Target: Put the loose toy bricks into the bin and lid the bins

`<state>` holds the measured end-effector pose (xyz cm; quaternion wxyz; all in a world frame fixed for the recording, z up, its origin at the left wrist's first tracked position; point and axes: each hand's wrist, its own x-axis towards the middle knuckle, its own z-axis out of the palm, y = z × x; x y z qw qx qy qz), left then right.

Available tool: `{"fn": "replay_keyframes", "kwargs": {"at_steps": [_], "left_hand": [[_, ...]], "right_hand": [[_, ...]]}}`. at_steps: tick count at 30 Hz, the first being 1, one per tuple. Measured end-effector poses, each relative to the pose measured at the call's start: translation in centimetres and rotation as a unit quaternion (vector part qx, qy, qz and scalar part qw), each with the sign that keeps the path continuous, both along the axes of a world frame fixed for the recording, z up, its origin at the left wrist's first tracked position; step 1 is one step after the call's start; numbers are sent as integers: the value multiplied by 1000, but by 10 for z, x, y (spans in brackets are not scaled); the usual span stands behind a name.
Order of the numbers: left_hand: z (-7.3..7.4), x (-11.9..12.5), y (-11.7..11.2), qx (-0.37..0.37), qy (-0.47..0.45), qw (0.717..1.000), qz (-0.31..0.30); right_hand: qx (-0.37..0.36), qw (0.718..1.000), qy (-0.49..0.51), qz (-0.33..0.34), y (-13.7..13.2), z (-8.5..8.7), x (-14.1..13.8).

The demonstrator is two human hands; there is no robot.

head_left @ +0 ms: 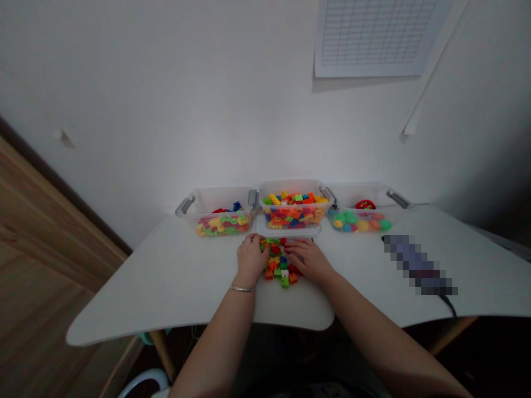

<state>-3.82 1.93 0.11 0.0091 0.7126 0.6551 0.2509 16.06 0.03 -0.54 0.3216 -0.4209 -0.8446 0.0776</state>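
Left hand [251, 257], right hand [309, 258] on brick pile [279, 264], grip unclear; bins [290, 183] close behind, table [199, 309] edge near.

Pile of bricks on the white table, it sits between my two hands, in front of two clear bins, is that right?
Not quite: the head view shows three clear bins, not two: left bin, middle bin, right bin. The pile of bricks does sit on the white table between the left hand and right hand.
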Motion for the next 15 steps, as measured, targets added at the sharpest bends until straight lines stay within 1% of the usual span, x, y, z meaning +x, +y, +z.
{"fn": "replay_keyframes", "kwargs": {"at_steps": [6, 10, 15], "left_hand": [[2, 0, -1, -10, 3, 1000, 2], [3, 0, -2, -14, 4, 1000, 1], [3, 0, -2, -11, 1, 1000, 2]], "right_hand": [[-1, 996, 26, -88, 8, -12, 14], [6, 994, 31, -106, 11, -20, 19], [7, 992, -14, -128, 10, -20, 17]]}}
